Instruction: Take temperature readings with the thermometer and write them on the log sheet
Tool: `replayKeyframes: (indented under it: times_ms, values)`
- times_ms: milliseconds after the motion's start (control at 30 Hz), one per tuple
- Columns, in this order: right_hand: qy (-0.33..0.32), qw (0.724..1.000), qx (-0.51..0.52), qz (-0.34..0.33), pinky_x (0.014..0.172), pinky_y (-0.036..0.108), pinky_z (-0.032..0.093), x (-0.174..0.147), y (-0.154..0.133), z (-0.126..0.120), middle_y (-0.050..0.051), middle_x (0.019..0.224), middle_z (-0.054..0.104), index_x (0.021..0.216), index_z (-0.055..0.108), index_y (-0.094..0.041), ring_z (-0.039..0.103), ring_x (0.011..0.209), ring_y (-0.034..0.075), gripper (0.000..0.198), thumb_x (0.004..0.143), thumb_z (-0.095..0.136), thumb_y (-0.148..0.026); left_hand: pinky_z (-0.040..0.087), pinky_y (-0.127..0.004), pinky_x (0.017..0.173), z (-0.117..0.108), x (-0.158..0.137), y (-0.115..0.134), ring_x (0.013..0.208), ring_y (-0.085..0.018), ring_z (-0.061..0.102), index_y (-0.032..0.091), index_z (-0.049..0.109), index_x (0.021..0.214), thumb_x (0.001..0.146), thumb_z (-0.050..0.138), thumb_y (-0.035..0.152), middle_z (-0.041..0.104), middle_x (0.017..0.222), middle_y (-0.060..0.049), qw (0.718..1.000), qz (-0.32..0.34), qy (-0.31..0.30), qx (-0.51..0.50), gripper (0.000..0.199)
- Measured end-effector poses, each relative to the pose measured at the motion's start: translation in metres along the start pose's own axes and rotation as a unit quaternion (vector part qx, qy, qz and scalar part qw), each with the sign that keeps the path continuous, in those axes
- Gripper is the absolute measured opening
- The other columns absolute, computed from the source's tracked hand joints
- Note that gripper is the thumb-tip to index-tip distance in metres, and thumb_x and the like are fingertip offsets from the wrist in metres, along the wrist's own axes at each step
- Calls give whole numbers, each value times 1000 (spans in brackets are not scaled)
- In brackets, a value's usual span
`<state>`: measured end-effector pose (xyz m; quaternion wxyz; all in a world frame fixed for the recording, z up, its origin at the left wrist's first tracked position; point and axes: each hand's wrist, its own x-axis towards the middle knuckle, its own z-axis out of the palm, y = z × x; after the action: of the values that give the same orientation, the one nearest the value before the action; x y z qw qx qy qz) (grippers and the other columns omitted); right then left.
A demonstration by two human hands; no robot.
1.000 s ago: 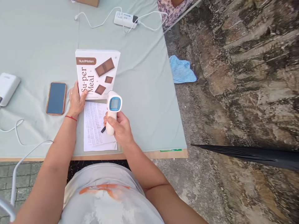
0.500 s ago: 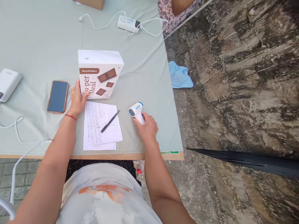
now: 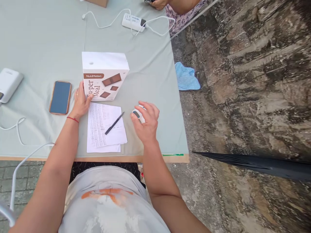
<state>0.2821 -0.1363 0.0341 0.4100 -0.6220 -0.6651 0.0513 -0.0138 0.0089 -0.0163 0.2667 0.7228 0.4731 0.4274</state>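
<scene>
My left hand (image 3: 82,99) grips the lower left edge of a white NutriMotion Su-per Meal box (image 3: 107,82), thumb across its front. The box stands upright on the cloth-covered table. My right hand (image 3: 147,122) is over a white infrared thermometer (image 3: 136,114) with a dark display. Its fingers are spread and curved above the thermometer, hiding most of it; whether they touch it I cannot tell. Between my hands lie printed sheets of paper (image 3: 99,127), with a black pen (image 3: 114,123) resting across them.
A phone (image 3: 60,97) lies left of my left hand. White power banks (image 3: 11,83) with cables sit at the left and the back (image 3: 132,22). A co-worker's hand (image 3: 159,4) holds something dark at the top. A blue cloth (image 3: 187,77) is beyond the table's right edge.
My right hand has let go of the thermometer's handle and moved up and left over it, fingers spread. A co-worker's hand has come into view at the top. My left hand stays on the box.
</scene>
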Motion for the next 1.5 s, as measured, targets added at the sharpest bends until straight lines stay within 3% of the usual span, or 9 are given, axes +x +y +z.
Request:
replayKeyframes:
  times_ms: [167, 267, 367, 467, 700, 833, 1133, 1267, 1500]
  values:
    - [20, 995, 99, 11, 105, 57, 58, 8, -21, -1, 15, 139, 67, 138, 66, -28, 69, 122, 31, 46, 105, 52, -57, 27, -63, 132, 1, -2, -5, 157, -39, 40, 30, 39, 157, 91, 53, 88, 43, 166, -17, 999, -13, -37, -28, 89]
    - [72, 984, 158, 32, 96, 53, 63, 14, -41, -9, 8, 107, 76, 137, 67, -29, 77, 88, 24, 47, 107, 49, -60, 33, -64, 130, 4, -13, 1, 158, -37, 38, 32, 39, 157, 93, 58, 82, 44, 165, -15, 999, -13, -33, -25, 83]
    - [152, 975, 161, -12, 109, 59, 57, 27, -64, -29, -1, 76, 72, 123, 73, -27, 71, 66, 19, 41, 107, 52, -58, 36, -63, 129, 5, -27, 11, 158, -36, 38, 33, 36, 158, 96, 56, 79, 45, 164, -15, 1000, -12, -12, -16, 80]
    - [215, 965, 121, -94, 121, 64, 45, 41, -74, -45, 1, 82, 76, 112, 75, -25, 74, 79, 20, 31, 108, 56, -50, 38, -59, 128, 4, -39, 16, 153, -36, 44, 30, 35, 157, 98, 49, 82, 46, 161, -17, 1000, -18, 13, -4, 80]
    - [-60, 996, -11, -61, 103, 55, 54, 13, -19, -3, 8, 106, 71, 105, 77, -26, 64, 101, 27, 28, 107, 53, -40, 42, -59, 121, 6, -45, 7, 134, -34, 56, 26, 44, 135, 95, 47, 87, 56, 134, -15, 994, -43, 91, 42, 73]
    - [-107, 993, -19, -43, 97, 51, 56, -11, -3, 23, 9, 108, 71, 110, 78, -25, 63, 102, 28, 33, 108, 49, -42, 42, -59, 119, 3, -44, 12, 130, -34, 55, 27, 46, 128, 96, 45, 87, 54, 126, -13, 994, -36, 99, 34, 68]
    - [153, 977, 76, -128, 105, 56, 53, 54, -61, -67, 8, 114, 68, 121, 75, -27, 69, 118, 31, 41, 113, 45, -54, 44, -59, 109, 3, -40, 28, 116, -32, 57, 30, 46, 113, 98, 41, 86, 51, 114, -10, 989, -31, 138, 49, 59]
    - [10, 994, 25, -107, 106, 55, 54, 62, -55, -70, 7, 109, 69, 110, 78, -26, 68, 113, 29, 44, 111, 48, -59, 43, -57, 114, 4, -40, 15, 121, -32, 55, 27, 47, 112, 99, 48, 80, 53, 116, -10, 989, -42, 127, 56, 55]
    - [-260, 950, -106, -134, 89, 46, 48, 11, 9, 18, 11, 102, 69, 115, 78, -22, 57, 93, 25, 33, 106, 47, -16, 41, -58, 114, 5, -41, 33, 129, -37, 53, 24, 50, 102, 93, 75, 41, 55, 121, -12, 970, -133, 80, 187, 31]
